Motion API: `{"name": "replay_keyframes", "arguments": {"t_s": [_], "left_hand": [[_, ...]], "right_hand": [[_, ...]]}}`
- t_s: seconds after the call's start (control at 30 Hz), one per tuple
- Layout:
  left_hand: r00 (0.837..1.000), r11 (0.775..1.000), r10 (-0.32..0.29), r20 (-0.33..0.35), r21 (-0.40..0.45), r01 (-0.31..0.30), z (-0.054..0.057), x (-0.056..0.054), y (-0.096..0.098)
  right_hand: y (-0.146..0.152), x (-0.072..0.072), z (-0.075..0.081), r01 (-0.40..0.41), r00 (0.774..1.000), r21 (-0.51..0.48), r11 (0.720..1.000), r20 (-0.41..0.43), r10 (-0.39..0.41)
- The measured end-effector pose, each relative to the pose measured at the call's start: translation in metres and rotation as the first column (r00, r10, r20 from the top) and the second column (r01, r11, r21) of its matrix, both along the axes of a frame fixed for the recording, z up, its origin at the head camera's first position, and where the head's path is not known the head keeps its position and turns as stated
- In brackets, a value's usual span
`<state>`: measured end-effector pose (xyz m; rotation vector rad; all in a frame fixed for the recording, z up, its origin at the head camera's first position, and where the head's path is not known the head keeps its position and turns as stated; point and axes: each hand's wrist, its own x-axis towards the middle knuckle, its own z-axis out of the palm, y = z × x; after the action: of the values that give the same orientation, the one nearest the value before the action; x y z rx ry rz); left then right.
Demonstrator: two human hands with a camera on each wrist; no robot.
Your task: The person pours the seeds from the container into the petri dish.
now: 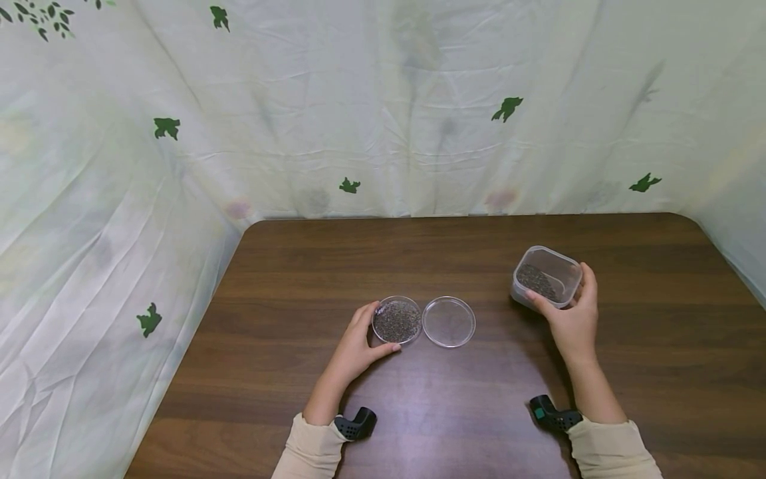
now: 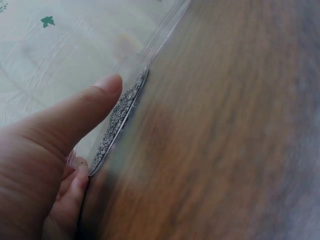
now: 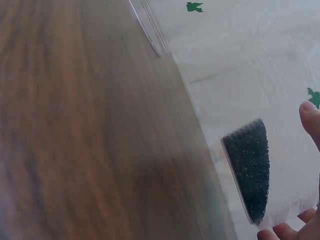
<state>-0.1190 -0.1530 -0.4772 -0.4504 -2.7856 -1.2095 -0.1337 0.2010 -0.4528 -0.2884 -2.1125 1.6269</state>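
My left hand [image 1: 356, 346] holds a clear petri dish [image 1: 397, 297] at its left side, thumb at the near edge and fingers at the far edge. Dark grey granules [image 1: 397, 322] cover the dish's bottom; the left wrist view shows them heaped as a low layer. Beside its right edge lies a second clear round dish or lid [image 1: 449, 322], with nothing in it. Farther right, my right hand [image 1: 576, 326] grips a translucent plastic tub [image 1: 561, 267] by its near right corner. The tub tilts left, and dark granules [image 3: 248, 172] are gathered at that side.
The brown wooden table [image 1: 335, 259] has its far edge against a pale curtain [image 1: 383, 100] with green leaf-like prints. Black wrist devices [image 1: 357, 424] sit at both cuffs, just above the tabletop.
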Motion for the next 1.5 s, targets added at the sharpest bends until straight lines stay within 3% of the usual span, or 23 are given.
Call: {"name": "replay_keyframes", "arguments": {"t_s": [0.73, 1.5], "left_hand": [[1.0, 1.0, -0.007, -0.005, 0.013, 0.007, -0.0003, 0.0001, 0.0007], [1.0, 1.0, -0.011, -0.025, 0.024, 0.011, -0.001, 0.0, 0.0001]], "right_hand": [[0.0055, 0.0041, -0.0051, 0.014, 1.0, 0.01, 1.0, 0.028, -0.015], [0.0078, 0.0045, -0.0097, 0.012, 0.994, -0.05, 0.999, 0.107, -0.007]]}}
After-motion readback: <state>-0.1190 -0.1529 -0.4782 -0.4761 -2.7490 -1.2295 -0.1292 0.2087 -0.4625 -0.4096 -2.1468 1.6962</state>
